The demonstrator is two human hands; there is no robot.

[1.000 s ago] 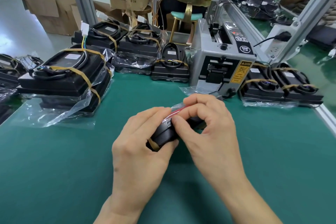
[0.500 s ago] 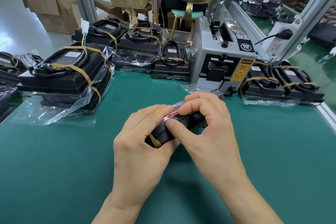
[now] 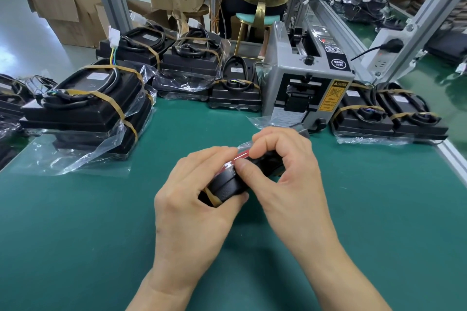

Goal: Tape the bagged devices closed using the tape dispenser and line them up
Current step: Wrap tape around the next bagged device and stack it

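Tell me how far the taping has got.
Done: two bagged devices sit lined up right of the tape dispenser. In hand: left hand and right hand hold one device and its bag flap. Left: the loose-bagged stack at left.

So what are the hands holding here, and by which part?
Both grip one bagged device: the left hand around its near end, the right hand pinching the bag's red-striped edge on top.
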